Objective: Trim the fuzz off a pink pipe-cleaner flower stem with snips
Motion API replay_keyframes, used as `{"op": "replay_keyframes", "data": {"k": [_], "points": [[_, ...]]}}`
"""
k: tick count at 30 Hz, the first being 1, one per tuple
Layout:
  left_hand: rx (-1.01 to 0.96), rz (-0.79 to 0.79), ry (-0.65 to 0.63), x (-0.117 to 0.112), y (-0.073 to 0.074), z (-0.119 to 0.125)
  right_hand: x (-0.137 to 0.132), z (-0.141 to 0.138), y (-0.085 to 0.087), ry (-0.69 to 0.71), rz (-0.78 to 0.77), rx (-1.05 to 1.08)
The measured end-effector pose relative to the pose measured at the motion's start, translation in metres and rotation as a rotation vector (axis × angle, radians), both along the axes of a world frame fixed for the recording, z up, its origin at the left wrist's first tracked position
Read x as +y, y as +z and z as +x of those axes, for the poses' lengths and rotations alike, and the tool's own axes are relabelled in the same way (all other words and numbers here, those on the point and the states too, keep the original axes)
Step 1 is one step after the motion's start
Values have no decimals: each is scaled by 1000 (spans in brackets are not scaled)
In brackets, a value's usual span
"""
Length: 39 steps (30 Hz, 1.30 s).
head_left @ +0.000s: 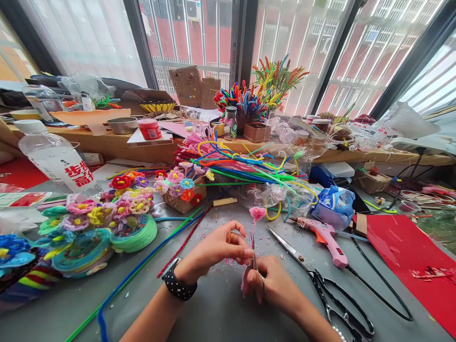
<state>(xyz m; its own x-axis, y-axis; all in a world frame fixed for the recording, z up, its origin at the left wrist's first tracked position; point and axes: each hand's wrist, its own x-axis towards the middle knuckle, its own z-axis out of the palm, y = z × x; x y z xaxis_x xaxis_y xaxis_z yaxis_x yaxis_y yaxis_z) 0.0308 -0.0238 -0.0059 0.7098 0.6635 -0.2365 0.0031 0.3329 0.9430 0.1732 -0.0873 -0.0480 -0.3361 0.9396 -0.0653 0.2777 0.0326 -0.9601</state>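
Observation:
My left hand [217, 249], with a black watch [178, 284] on its wrist, pinches the stem of a pink pipe-cleaner flower [257, 213] just below the bloom. My right hand [272, 285] is closed round the lower end of the same stem, fingers curled. Both hands meet low in the middle of the grey table [213, 304]. Black scissors [320, 280] lie just right of my right hand, with a pink glue gun [326, 237] beyond them.
Several finished pipe-cleaner flowers in woven baskets [107, 223] sit at the left, next to a plastic bottle [57, 159]. A heap of loose coloured pipe cleaners [242, 166] lies ahead. Red paper [409, 256] covers the right. Long green and blue stems [142, 270] cross the near left.

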Motion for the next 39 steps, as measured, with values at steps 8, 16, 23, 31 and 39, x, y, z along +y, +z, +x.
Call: {"op": "replay_keyframes", "data": {"k": [8, 16, 23, 31, 39], "points": [[6, 8, 9, 4, -2, -2, 1, -3, -8, -117, -5, -33], [-3, 26, -21, 3, -4, -3, 1, -4, -7, -12, -53, 27], [21, -2, -41, 2, -2, -3, 2, -4, -2, -7, -9, 53], [-16, 18, -13, 3, -5, -1, 2, -6, -8, -117, -55, 54], [-41, 4, 8, -1, -1, 2, 1, -6, -5, -162, 50, -5]]}}
